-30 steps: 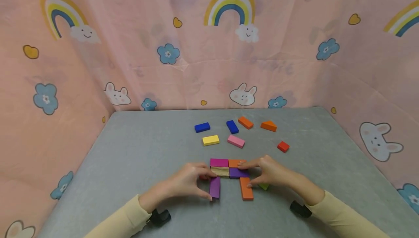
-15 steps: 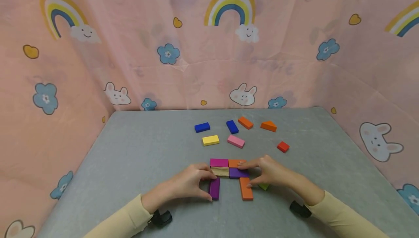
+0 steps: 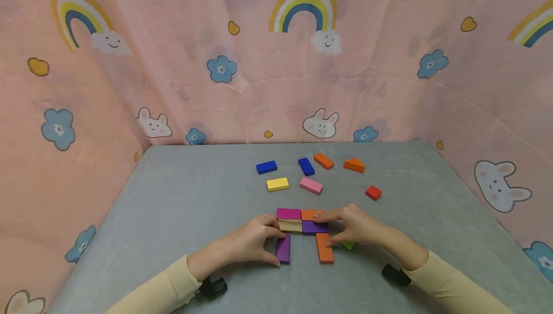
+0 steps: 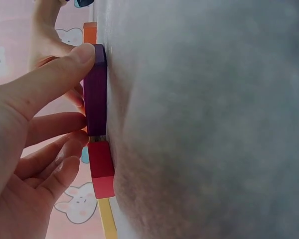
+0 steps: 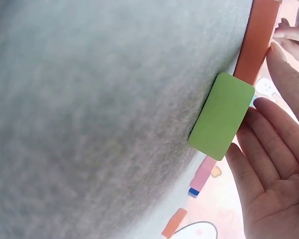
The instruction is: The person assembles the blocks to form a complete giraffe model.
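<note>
My left hand (image 3: 248,242) pinches a purple block (image 3: 283,249) lengthwise, thumb at its near end and index finger at its far end. Just beyond lie a magenta block (image 3: 288,213) and a wood-grain block (image 3: 291,226), side by side with a violet block (image 3: 315,228) and an orange block (image 3: 307,215). My right hand (image 3: 360,225) rests extended fingers at these right-hand blocks. Its thumb touches the side of an upright-lying orange block (image 3: 325,248). A green block (image 5: 222,116), mostly hidden under the right hand in the head view, stands beside it.
Farther back on the grey table (image 3: 194,199) lie loose blocks: yellow (image 3: 278,184), pink (image 3: 311,186), two blue, an orange one (image 3: 323,161), an orange triangle (image 3: 354,165) and a small red one (image 3: 373,192). A pink patterned curtain (image 3: 268,98) surrounds the table.
The purple block under my left hand shifts very slightly, its top going darker and then lighter again. My left hand moves a little with it; the right hand stays put.
</note>
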`<act>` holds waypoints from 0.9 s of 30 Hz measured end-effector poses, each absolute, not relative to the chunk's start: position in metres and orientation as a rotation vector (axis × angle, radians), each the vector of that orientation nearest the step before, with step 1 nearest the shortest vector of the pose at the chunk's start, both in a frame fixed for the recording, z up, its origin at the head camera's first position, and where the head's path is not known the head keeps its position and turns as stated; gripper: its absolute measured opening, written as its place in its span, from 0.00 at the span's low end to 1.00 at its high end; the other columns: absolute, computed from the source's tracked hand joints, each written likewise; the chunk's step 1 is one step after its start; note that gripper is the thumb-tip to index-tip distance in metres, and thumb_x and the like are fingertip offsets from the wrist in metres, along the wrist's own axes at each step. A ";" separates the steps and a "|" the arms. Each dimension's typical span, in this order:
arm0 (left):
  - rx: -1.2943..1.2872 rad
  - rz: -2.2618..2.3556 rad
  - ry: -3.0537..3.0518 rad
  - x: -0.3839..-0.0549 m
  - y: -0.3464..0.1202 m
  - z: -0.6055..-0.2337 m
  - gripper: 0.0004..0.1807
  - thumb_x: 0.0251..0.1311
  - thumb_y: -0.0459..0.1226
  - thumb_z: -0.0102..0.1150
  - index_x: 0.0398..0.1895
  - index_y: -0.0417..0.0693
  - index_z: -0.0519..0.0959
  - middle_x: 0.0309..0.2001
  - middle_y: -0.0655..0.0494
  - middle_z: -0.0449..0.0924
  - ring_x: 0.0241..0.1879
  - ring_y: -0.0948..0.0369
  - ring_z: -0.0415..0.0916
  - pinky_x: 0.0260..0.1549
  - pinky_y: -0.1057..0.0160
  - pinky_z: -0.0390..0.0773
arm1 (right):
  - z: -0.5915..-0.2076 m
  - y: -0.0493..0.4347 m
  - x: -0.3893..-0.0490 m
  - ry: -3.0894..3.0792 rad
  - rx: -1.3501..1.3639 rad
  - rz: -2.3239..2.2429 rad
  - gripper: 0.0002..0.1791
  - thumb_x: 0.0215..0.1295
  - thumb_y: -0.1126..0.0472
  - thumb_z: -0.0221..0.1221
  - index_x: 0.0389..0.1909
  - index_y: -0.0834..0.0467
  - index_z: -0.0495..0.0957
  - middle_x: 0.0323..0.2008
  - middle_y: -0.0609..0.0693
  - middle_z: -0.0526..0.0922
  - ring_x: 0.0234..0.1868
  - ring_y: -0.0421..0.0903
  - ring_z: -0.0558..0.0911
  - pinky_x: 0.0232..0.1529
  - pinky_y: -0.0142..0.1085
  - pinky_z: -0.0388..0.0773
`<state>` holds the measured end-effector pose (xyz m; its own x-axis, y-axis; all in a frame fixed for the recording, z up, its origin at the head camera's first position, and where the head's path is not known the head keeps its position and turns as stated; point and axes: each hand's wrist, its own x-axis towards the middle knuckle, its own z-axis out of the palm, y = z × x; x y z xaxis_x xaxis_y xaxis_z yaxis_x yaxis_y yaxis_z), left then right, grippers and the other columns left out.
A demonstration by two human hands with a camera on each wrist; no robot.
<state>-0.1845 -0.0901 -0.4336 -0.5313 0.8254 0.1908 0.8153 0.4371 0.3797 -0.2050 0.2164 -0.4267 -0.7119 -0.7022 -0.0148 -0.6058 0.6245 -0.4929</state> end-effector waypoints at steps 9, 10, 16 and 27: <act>1.521 0.699 2.700 -0.186 -0.088 -0.438 0.27 0.39 0.51 0.76 0.43 0.46 0.85 0.40 0.59 0.73 0.39 0.68 0.65 0.35 0.77 0.70 | -0.426 0.216 -0.205 2.639 -1.075 -0.688 0.31 0.49 0.45 0.70 0.55 0.51 0.79 0.52 0.45 0.82 0.56 0.47 0.79 0.52 0.45 0.77; 1.520 0.696 2.703 -0.186 -0.088 -0.438 0.27 0.39 0.51 0.76 0.43 0.46 0.85 0.39 0.59 0.72 0.39 0.68 0.65 0.35 0.78 0.70 | -0.426 0.216 -0.205 2.637 -1.075 -0.689 0.31 0.49 0.45 0.70 0.55 0.51 0.79 0.52 0.45 0.82 0.56 0.47 0.79 0.52 0.45 0.77; 1.485 0.674 2.711 -0.185 -0.087 -0.437 0.28 0.40 0.51 0.75 0.44 0.46 0.84 0.40 0.58 0.72 0.39 0.67 0.65 0.35 0.77 0.71 | -0.426 0.216 -0.205 2.637 -1.074 -0.688 0.31 0.49 0.45 0.69 0.55 0.51 0.79 0.52 0.45 0.82 0.56 0.48 0.79 0.52 0.45 0.77; 1.397 0.854 2.771 -0.191 -0.098 -0.432 0.26 0.39 0.46 0.77 0.43 0.45 0.84 0.38 0.58 0.73 0.38 0.67 0.67 0.35 0.74 0.73 | -0.425 0.215 -0.204 2.635 -1.050 -0.681 0.30 0.49 0.46 0.70 0.55 0.51 0.80 0.52 0.45 0.82 0.57 0.48 0.79 0.52 0.46 0.77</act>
<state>-0.1907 -0.0980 -0.4316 -0.6207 0.7260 0.2960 0.7667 0.4831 0.4229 -0.2040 0.2152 -0.4254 -0.7191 -0.6940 -0.0348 -0.5901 0.6364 -0.4967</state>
